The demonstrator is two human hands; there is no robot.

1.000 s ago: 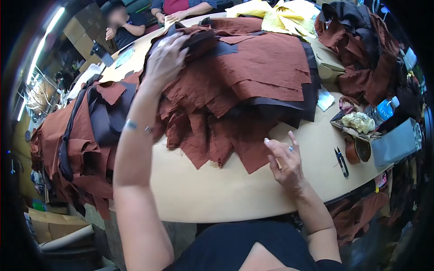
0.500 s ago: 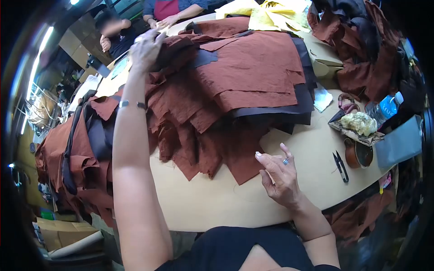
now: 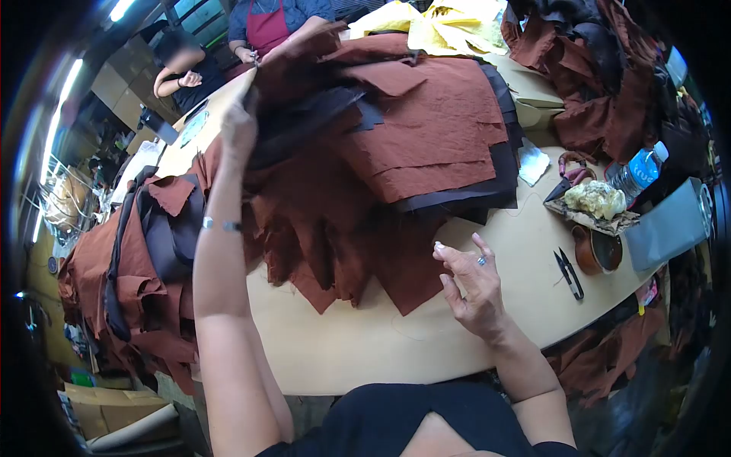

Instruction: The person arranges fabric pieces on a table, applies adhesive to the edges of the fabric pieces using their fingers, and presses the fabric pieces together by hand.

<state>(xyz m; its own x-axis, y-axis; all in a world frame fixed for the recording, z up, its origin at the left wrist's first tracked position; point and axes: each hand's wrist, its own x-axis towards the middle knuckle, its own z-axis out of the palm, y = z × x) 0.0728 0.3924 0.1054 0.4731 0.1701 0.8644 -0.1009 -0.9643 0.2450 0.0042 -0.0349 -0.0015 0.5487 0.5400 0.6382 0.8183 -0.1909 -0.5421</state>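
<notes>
My left hand, reaching far forward, is closed on the edge of some rust-brown and dark cloth pieces. They are lifted and smeared by motion, so their number cannot be told. Beneath and beside them lies a heap of cut cloth, with a flat stack of rust-brown cloth over dark layers at its right. My right hand hovers near the front corner of the heap, fingers apart and holding nothing. A ring sits on one of its fingers.
Thread snips, a brown cup and a water bottle stand or lie at the right. More cloth hangs over the table's left side. Yellow sheets lie at the back. Two people are across the table.
My left hand has raised cloth pieces off the heap, and their far end has swung upward. My right hand has barely moved. The view has shifted slightly.
</notes>
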